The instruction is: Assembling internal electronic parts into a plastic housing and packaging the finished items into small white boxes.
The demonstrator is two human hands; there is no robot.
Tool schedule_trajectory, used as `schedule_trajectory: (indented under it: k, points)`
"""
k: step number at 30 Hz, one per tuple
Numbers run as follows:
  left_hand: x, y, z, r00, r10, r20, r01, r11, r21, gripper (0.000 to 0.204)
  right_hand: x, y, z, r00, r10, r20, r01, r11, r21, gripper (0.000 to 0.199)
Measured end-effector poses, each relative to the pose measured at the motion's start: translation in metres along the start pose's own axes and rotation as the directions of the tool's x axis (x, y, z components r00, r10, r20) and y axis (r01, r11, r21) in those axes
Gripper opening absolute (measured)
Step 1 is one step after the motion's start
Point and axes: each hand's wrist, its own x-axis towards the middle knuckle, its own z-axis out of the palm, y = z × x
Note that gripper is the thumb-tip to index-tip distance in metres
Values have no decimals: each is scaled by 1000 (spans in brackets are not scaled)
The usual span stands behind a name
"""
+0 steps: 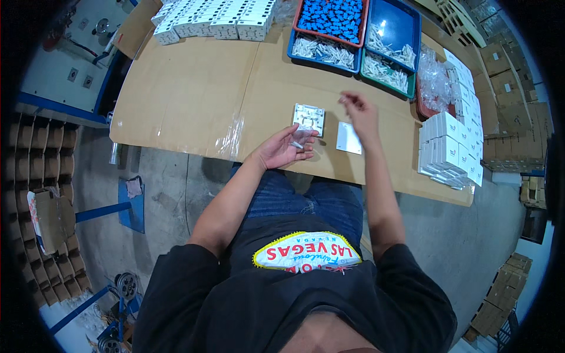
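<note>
My left hand is turned palm up near the table's front edge, with a small clear plastic bag and a white plug-like piece lying at its fingers. Just beyond it lies a square white frame plate with metal parts and openings, partly covered by the bag and fingertips. To the right, a flat white square cover rests on the cardboard. My right hand is raised above and beyond this cover, fingers bent together; anything between the fingertips is too small to make out.
A red tray of blue pieces stands at the back, beside blue trays and a green tray of white pieces. White boxes are stacked at right, more at back left. Clear bags fill another red tray.
</note>
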Motion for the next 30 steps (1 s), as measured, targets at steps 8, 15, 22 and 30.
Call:
schedule_trajectory:
  k: [8,15,22,30]
  points:
    - [-2,-6,1,999,46,-24,-46,998,32,46,-56,-29,42,956,51,290,-8,989,-149,15]
    - [-3,-10,-8,998,62,9,-62,997,41,43,-54,-41,39,896,59,439,105,935,-339,14]
    - [-4,-7,-5,998,57,6,-57,997,56,41,-50,-37,42,877,-18,480,131,970,-204,19]
    - [0,-12,-9,993,93,-75,-87,993,80,44,-56,-30,54,828,155,538,-55,979,-197,36]
